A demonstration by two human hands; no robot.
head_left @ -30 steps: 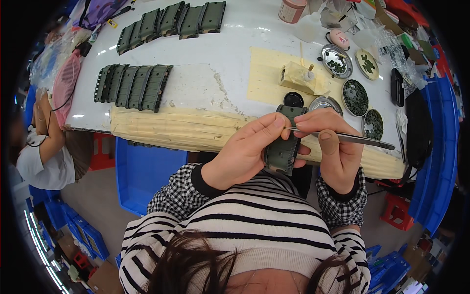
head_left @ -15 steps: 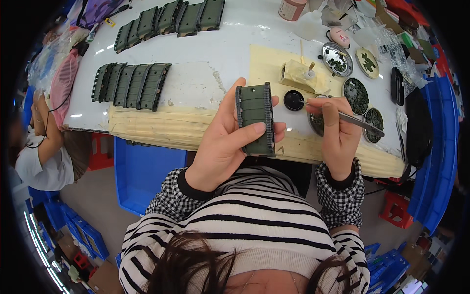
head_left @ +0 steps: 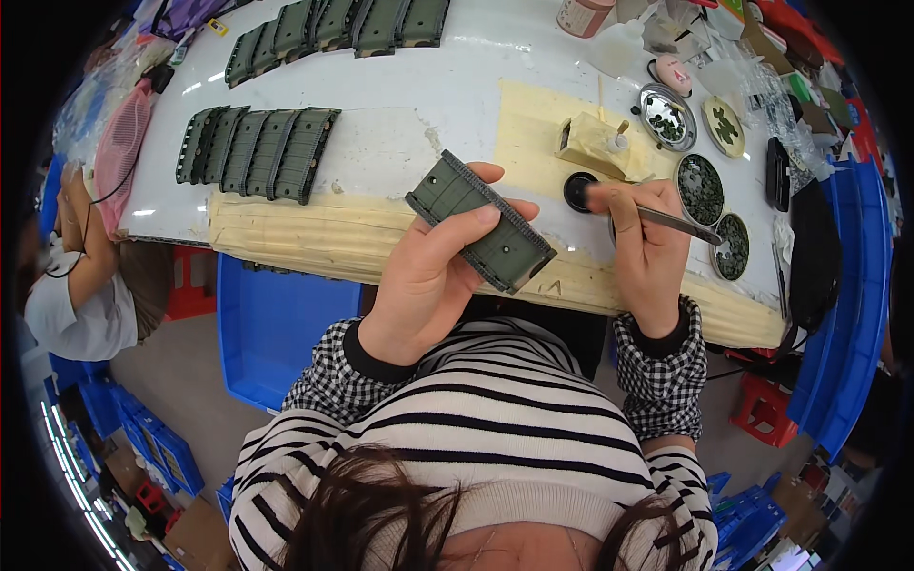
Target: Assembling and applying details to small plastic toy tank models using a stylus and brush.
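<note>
My left hand (head_left: 405, 285) is closed around a dark green, ribbed rectangular plastic piece (head_left: 495, 249), thumb on its face; the piece tilts down to the right. My right hand (head_left: 652, 262) pinches metal tweezers (head_left: 678, 226), their back end pointing right. The fingertips are at a small round black dish (head_left: 577, 188) and hide the tweezers' tips. To the right stand round dishes full of small dark green parts, one larger dish (head_left: 700, 190) and one smaller dish (head_left: 731, 247). Behind the black dish sits a paper-wrapped block (head_left: 598, 145).
Similar green pieces stand in a near row (head_left: 257, 154) and a far row (head_left: 333, 29). A metal plate (head_left: 678, 133) and a pale dish (head_left: 725, 143) hold green bits. Clutter lines the right edge. A blue bin (head_left: 276, 333) is below the table; another person's arm (head_left: 90, 224) is at left.
The green piece has turned in my left hand from upright to slanting down rightward. My right hand has shifted slightly, its fingertips now over the black dish's edge, the tweezers still held.
</note>
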